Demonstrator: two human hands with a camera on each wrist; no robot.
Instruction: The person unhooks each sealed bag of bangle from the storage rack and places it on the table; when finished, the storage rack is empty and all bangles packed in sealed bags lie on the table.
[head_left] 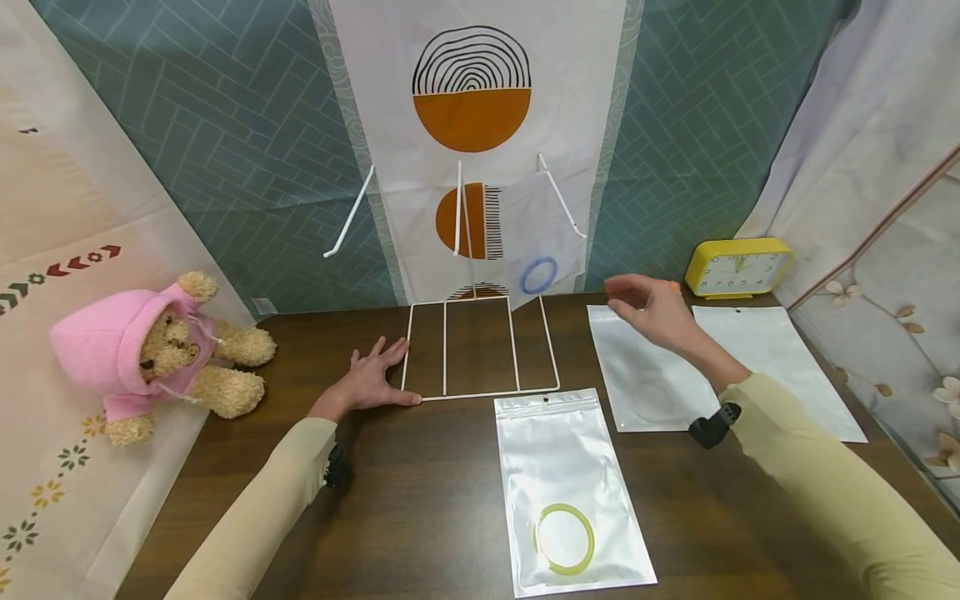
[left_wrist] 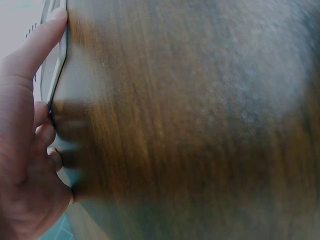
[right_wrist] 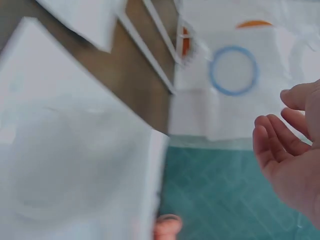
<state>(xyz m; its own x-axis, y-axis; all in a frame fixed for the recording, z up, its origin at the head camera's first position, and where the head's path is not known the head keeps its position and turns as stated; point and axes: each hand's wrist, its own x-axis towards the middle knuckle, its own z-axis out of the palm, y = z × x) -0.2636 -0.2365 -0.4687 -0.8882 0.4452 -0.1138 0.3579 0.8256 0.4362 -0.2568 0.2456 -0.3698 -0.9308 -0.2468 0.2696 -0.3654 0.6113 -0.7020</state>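
Note:
A white wire rack (head_left: pixel 480 392) stands on the table, with three prongs pointing forward. My left hand (head_left: pixel 371 375) rests at its front left corner, fingers spread along the side wire and thumb on the front wire. On the right prong hangs a translucent pouch (head_left: pixel 517 217) with a blue ring (head_left: pixel 539 275) low on it. My right hand (head_left: pixel 652 308) hovers to the right of this pouch, fingers loosely bent, with nothing in them. Beneath that hand lies a silvery pouch (head_left: pixel 637 375). Another pouch (head_left: pixel 555 450), marked by a yellow-green ring (head_left: pixel 564 539), lies in front of the rack.
A third flat white pouch (head_left: pixel 780 358) lies at the right, before a yellow clock (head_left: pixel 738 267). At the left a teddy bear in a pink hoodie (head_left: pixel 127 342) leans by the side cloth. Patterned cloth (head_left: pixel 247 125) hangs behind the rack.

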